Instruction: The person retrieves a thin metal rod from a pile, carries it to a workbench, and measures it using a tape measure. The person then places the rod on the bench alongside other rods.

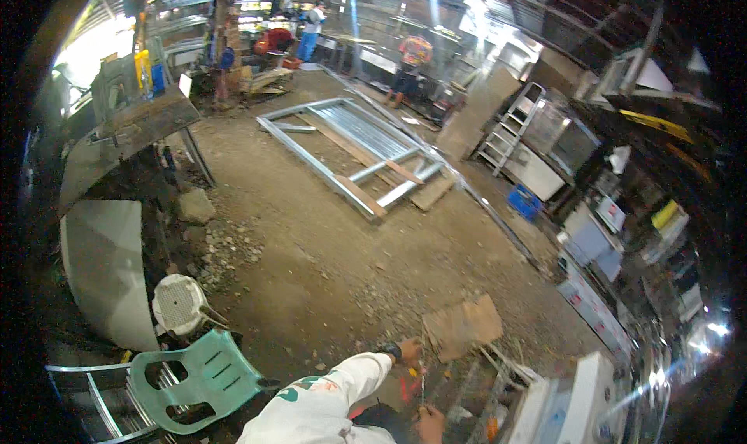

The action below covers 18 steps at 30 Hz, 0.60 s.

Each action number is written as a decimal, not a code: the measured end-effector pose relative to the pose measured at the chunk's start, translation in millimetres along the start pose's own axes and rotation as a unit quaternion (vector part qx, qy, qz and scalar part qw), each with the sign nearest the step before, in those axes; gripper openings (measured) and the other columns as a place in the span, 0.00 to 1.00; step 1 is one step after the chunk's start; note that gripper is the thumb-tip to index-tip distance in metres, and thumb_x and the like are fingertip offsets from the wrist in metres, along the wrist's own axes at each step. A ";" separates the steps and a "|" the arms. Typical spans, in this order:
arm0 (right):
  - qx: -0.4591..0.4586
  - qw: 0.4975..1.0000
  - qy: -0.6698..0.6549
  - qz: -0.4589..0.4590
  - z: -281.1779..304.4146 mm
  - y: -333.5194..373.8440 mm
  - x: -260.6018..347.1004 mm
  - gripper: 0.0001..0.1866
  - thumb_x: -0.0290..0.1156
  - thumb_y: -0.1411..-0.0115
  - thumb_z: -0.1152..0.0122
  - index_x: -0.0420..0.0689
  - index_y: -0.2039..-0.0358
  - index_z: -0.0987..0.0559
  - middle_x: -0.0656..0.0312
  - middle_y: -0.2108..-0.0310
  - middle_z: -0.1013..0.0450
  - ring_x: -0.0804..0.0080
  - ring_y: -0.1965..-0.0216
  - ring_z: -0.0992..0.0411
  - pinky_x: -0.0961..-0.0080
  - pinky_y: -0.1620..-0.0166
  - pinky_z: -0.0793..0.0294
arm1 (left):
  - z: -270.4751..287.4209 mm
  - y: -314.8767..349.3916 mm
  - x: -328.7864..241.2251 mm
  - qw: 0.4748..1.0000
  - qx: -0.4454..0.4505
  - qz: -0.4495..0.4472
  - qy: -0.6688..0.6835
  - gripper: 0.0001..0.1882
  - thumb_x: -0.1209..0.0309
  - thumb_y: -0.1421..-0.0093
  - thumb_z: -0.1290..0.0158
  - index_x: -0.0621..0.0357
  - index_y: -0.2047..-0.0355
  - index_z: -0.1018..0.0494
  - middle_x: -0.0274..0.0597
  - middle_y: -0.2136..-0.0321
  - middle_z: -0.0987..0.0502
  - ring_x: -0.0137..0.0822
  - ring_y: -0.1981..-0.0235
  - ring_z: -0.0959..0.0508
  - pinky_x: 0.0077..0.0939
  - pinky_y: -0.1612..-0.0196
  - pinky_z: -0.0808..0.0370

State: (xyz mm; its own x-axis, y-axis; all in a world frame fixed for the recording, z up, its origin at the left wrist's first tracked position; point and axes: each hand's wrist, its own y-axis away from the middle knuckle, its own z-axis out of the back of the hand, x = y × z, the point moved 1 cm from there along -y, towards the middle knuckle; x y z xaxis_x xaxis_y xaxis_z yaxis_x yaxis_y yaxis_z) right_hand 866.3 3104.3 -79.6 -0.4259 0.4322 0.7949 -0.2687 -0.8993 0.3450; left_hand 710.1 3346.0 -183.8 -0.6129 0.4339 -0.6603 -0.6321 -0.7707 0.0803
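Note:
My left hand (408, 351), in a white sleeve with a dark band at the wrist, reaches out at the lower middle. Its fingers close at the upper end of a thin, light-coloured rod (422, 378), whose exact kind is too small to make out. Nearer to me, my right hand (429, 424) is closed at the rod's lower end. Just beyond my left hand, a brown flat board (463, 327) lies on the dirt floor. Something red, blurred, shows beneath my left hand.
A metal frame (362, 199) lies on the dirt ahead. At left stand a green plastic chair (226, 370) and a round white stool (177, 302). A stepladder (510, 133) leans at right near a blue crate (524, 201). Two people (311, 31) work at the back.

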 end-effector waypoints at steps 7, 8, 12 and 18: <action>0.141 0.985 -0.080 0.060 -45.2 -162.0 135.1 0.11 0.32 0.28 0.43 0.38 0.57 0.17 0.62 0.75 0.26 0.77 0.74 0.31 0.73 0.70 0.31 | 196.4 -52.8 129.8 0.990 -0.026 -0.089 -0.110 0.30 0.44 0.46 0.35 0.46 0.47 0.20 0.52 0.42 0.25 0.56 0.39 0.27 0.52 0.40 0.28; 0.186 0.978 -0.054 0.081 -61.6 -194.4 155.4 0.11 0.32 0.27 0.43 0.38 0.56 0.17 0.61 0.74 0.26 0.77 0.73 0.31 0.73 0.70 0.31 | 230.8 -46.7 157.1 0.996 0.015 -0.046 -0.081 0.28 0.45 0.45 0.35 0.47 0.50 0.19 0.51 0.48 0.21 0.55 0.44 0.23 0.51 0.44 0.26; 0.297 0.934 0.078 0.181 -147.3 -360.0 249.9 0.18 0.42 0.33 0.37 0.37 0.60 0.14 0.59 0.79 0.22 0.72 0.78 0.24 0.68 0.70 0.26 | 341.5 -12.3 261.5 0.998 -0.013 -0.010 0.058 0.24 0.45 0.44 0.36 0.51 0.60 0.17 0.48 0.65 0.16 0.53 0.61 0.17 0.50 0.59 0.23; 0.428 0.822 0.258 0.274 -308.1 -499.2 495.9 0.18 0.44 0.38 0.31 0.40 0.59 0.13 0.55 0.72 0.17 0.62 0.72 0.20 0.66 0.65 0.23 | 494.4 56.2 323.2 0.941 -0.159 0.279 0.106 0.19 0.49 0.36 0.41 0.51 0.58 0.17 0.48 0.65 0.16 0.52 0.63 0.17 0.46 0.60 0.24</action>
State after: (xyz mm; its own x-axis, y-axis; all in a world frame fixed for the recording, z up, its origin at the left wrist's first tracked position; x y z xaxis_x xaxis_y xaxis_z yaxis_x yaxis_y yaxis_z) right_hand 523.2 3788.2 -11.4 -0.6493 -0.2803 0.7070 0.6971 -0.5912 0.4057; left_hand 242.0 3673.7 -23.6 -0.6783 -0.1572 -0.7178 -0.0439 -0.9664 0.2531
